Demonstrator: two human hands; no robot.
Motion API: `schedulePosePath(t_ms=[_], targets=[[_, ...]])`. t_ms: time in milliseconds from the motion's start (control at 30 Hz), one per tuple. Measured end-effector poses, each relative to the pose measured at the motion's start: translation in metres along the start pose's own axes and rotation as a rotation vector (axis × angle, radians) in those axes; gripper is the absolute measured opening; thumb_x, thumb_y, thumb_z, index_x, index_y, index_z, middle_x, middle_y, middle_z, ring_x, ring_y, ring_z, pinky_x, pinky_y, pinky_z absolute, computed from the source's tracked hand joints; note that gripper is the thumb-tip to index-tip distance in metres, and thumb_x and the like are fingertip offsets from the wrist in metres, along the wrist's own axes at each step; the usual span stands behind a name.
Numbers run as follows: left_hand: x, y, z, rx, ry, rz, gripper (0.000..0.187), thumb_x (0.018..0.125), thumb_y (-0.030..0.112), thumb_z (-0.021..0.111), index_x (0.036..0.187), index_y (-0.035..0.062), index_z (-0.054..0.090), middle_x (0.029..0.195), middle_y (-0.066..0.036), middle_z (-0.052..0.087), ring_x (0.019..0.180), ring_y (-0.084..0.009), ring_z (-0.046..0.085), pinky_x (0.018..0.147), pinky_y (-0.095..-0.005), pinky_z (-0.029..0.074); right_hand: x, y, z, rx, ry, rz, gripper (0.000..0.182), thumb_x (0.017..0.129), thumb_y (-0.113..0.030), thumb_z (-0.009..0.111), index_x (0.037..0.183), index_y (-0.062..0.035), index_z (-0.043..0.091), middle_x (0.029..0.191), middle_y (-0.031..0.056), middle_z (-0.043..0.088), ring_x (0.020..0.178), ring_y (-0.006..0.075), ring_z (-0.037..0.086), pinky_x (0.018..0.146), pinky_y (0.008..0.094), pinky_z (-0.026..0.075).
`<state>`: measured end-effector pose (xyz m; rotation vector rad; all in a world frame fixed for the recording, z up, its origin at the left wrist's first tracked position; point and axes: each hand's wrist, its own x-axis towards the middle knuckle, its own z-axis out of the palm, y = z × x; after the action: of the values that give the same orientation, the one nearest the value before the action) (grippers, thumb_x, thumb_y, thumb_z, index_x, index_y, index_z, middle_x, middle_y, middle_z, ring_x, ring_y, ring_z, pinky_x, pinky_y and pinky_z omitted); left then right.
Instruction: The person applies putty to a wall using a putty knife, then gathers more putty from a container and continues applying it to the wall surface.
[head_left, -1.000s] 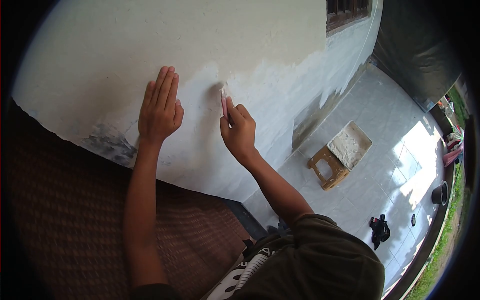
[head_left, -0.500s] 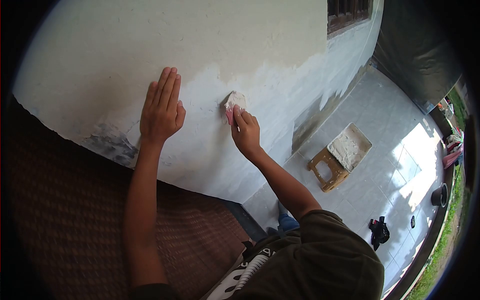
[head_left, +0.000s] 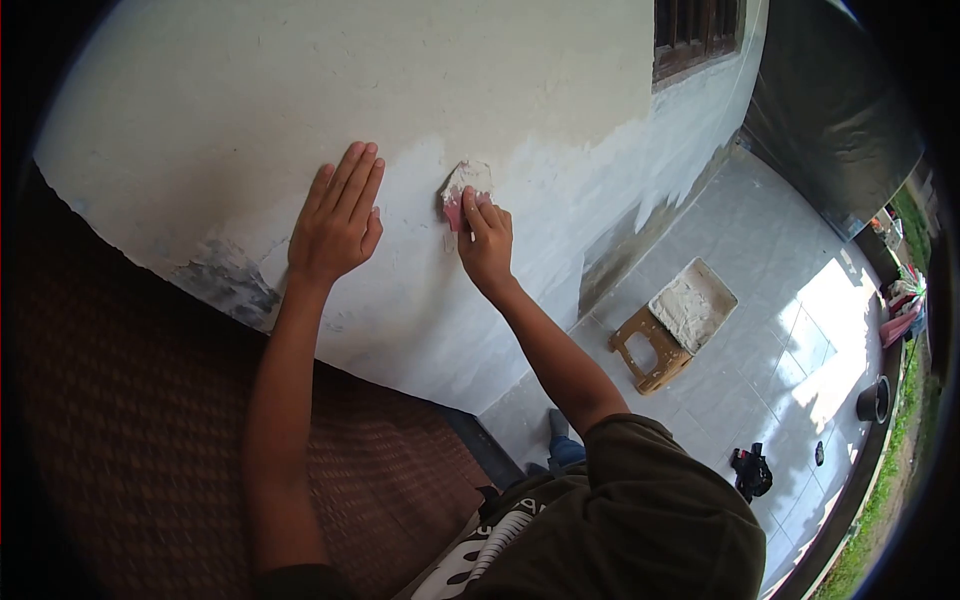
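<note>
Holds the pink putty scraper [head_left: 455, 214] in the right hand [head_left: 487, 250], fingers closed around it, with the putty-coated blade [head_left: 472, 177] beyond the fingertips, up by the plastered wall [head_left: 560, 190]. Points the scraper's long axis mostly upward in view, leaning slightly rightward, at an angle to the right forearm and roughly in line with the slant of the left fingers. Rests the left hand [head_left: 338, 230] open, seemingly flat on the same wall, fingers together, well apart from the right hand and farther from the scraper, off to its right.
</note>
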<state>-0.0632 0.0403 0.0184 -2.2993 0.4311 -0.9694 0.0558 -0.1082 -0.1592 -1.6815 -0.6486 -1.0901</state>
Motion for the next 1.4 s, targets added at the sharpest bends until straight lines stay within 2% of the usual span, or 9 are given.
schedulePosePath(t_ms=[133,267,467,700,800,933,1067,1200,1400], targets=[[0.0,0.0,0.0,-0.012,-0.028,0.037,0.058,0.088,0.016,0.051,0.143,0.0009,0.049,0.155,-0.01,0.043,0.147,-0.0214,0.034,0.123,-0.0422,0.019,-0.049,-0.033,-0.03,0.112,-0.137,-0.05,0.049,0.075,0.004,0.072,0.123,-0.0032,0.065,0.097,0.0104,0.065,0.086,0.0249,0.063,0.078,0.0354,0.047],[-0.001,-0.001,0.001,-0.012,-0.044,0.064,0.058,0.088,0.017,0.051,0.144,0.0009,0.048,0.155,-0.01,0.042,0.147,-0.0211,0.033,0.123,-0.0418,0.019,0.013,-0.009,-0.041,0.067,0.116,-0.122,0.049,0.075,0.007,0.074,0.123,-0.0023,0.067,0.076,0.0052,0.051,0.07,0.0212,0.052,0.068,0.0334,0.044],[-0.001,-0.001,0.004,0.003,-0.044,0.082,0.059,0.088,0.017,0.051,0.145,0.0007,0.046,0.156,-0.01,0.041,0.148,-0.021,0.033,0.123,-0.0417,0.019,0.069,0.035,-0.018,-0.092,0.213,-0.054,0.048,0.078,0.008,0.069,0.125,0.0016,0.064,0.079,0.0067,0.054,0.07,0.0229,0.052,0.067,0.0338,0.044],[0.002,0.0,0.0,0.039,-0.052,0.065,0.057,0.089,0.02,0.053,0.143,0.0012,0.049,0.154,-0.01,0.043,0.148,-0.02,0.033,0.123,-0.0399,0.022,-0.037,-0.047,-0.01,0.217,-0.18,0.268,0.059,0.076,0.004,0.068,0.133,0.001,0.056,0.087,0.0134,0.059,0.076,0.0311,0.059,0.068,0.0395,0.049],[0.001,-0.001,0.003,0.005,-0.052,0.059,0.058,0.089,0.018,0.052,0.143,0.0,0.048,0.155,-0.011,0.042,0.148,-0.0209,0.033,0.122,-0.0407,0.022,-0.056,-0.072,-0.041,0.353,-0.293,0.326,0.053,0.078,0.004,0.068,0.131,-0.0031,0.061,0.076,0.0099,0.053,0.067,0.0242,0.056,0.058,0.0349,0.048],[0.001,0.0,0.004,0.004,-0.049,0.064,0.058,0.088,0.017,0.052,0.144,-0.0014,0.047,0.155,-0.011,0.042,0.148,-0.0217,0.033,0.122,-0.041,0.022,0.022,-0.041,-0.046,0.265,0.076,0.057,0.056,0.076,0.014,0.062,0.131,0.0025,0.06,0.074,0.0076,0.05,0.061,0.0158,0.051,0.057,0.0268,0.046],[0.002,0.0,0.003,0.022,-0.026,0.072,0.058,0.089,0.018,0.052,0.143,-0.0019,0.047,0.155,-0.011,0.041,0.148,-0.0214,0.032,0.122,-0.0407,0.021,0.084,-0.004,-0.022,0.019,0.226,-0.063,0.052,0.077,0.011,0.065,0.128,0.0026,0.061,0.077,0.0072,0.054,0.069,0.0208,0.054,0.063,0.032,0.045],[0.002,0.001,0.003,0.051,-0.024,0.068,0.058,0.089,0.019,0.051,0.143,-0.0019,0.047,0.155,-0.011,0.042,0.148,-0.0207,0.031,0.123,-0.0403,0.02,0.05,-0.018,0.007,-0.059,0.075,-0.009,0.051,0.076,0.004,0.067,0.126,0.0056,0.06,0.095,0.0135,0.062,0.084,0.0286,0.06,0.07,0.0383,0.044],[0.002,0.002,0.004,0.062,-0.026,0.061,0.056,0.09,0.02,0.05,0.142,-0.0013,0.048,0.156,-0.011,0.041,0.148,-0.02,0.031,0.124,-0.0394,0.018,-0.045,-0.065,-0.033,0.309,-0.239,0.152,0.059,0.076,0.008,0.066,0.134,-0.0032,0.059,0.08,0.01,0.054,0.067,0.0253,0.057,0.061,0.0334,0.049]])
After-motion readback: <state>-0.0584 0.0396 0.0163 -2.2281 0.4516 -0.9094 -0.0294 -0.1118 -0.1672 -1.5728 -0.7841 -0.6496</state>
